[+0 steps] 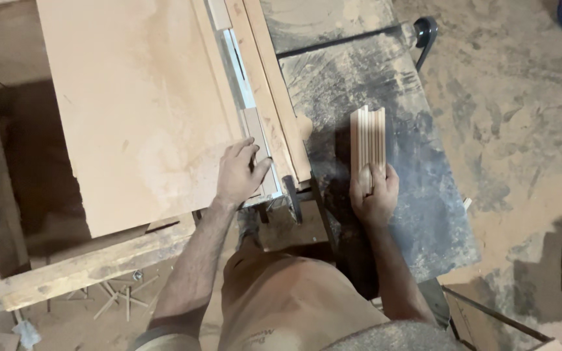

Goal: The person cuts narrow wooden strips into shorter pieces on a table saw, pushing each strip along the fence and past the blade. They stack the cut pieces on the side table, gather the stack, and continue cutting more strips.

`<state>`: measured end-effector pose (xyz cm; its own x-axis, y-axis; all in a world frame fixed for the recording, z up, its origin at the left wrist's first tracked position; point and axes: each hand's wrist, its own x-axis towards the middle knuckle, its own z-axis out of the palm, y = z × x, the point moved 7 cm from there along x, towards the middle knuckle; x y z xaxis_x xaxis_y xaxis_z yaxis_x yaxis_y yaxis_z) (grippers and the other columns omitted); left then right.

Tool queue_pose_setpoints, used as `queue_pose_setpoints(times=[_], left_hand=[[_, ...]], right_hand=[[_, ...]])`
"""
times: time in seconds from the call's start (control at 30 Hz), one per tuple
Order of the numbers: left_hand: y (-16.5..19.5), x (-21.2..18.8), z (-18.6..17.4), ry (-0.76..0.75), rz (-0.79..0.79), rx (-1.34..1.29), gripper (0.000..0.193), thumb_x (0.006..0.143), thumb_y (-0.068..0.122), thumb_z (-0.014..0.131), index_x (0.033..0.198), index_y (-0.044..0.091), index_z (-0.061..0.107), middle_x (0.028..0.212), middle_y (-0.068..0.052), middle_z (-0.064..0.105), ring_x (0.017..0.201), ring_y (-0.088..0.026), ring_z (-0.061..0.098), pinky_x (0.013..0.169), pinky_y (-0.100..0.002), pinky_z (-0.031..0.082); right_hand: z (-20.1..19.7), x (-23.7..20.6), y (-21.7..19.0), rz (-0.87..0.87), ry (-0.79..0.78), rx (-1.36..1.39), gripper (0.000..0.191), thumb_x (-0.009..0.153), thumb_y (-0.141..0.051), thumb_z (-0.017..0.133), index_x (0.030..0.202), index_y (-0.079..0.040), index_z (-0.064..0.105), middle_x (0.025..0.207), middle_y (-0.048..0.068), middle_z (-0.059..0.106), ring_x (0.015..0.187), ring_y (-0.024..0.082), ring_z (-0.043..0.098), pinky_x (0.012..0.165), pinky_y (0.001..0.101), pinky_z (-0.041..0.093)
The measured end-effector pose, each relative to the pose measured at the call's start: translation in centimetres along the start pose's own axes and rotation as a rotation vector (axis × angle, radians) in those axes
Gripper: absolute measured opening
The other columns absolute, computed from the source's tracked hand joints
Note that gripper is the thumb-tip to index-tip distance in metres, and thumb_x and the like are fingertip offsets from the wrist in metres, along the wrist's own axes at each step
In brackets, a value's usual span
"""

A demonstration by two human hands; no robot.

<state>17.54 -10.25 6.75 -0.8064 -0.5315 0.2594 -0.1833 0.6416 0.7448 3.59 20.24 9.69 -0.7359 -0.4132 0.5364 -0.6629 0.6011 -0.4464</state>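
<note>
Sawdust-covered dark bench (417, 195): bundle of thin wooden strips (367, 143) lies flat on it, right hand (374, 193) in clenched grip on its near end. Left hand (239, 172) rests open (fingers spread) on the narrow fence rail (255, 133), beside a large pale board (138, 104).

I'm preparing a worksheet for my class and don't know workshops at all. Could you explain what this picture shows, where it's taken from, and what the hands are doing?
The one picture comes from a camera worn on a person's head, looking down at their own arms. The left hand presses on a wooden strip beside a large flat board. The right hand holds a bundle of thin wooden sticks on a dark, dusty metal table. A long wooden rail runs between the hands. Sawdust covers the floor.
</note>
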Motion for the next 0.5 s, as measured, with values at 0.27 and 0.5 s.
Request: queue_pose_setpoints(times=[0.27, 0.5], left_hand=[[1.1, 0.8, 0.4, -0.159, -0.196, 0.193, 0.029, 0.084, 0.017, 0.076, 0.103, -0.002, 0.068, 0.145, -0.022, 0.057, 0.125, -0.042, 0.057, 0.109, -0.045, 0.047], [1.7, 0.9, -0.3, -0.084, -0.277, 0.228, 0.055, 0.075, 0.012, 0.078, 0.123, -0.007, 0.06, 0.134, -0.032, 0.056, 0.112, -0.049, 0.058, 0.096, -0.051, 0.048]], right_hand=[[-0.1, -0.2, 0.5, 0.055, -0.02, 0.041, 0.052, 0.089, -0.022, 0.081, 0.135, -0.004, 0.062, 0.139, 0.029, 0.054, 0.124, 0.048, 0.058, 0.103, 0.0519, 0.052], [-0.2, -0.3, 0.8, 0.112, -0.002, 0.033, 0.05, 0.089, -0.026, 0.083, 0.13, -0.006, 0.065, 0.139, 0.029, 0.054, 0.123, 0.047, 0.058, 0.102, 0.0507, 0.052]])
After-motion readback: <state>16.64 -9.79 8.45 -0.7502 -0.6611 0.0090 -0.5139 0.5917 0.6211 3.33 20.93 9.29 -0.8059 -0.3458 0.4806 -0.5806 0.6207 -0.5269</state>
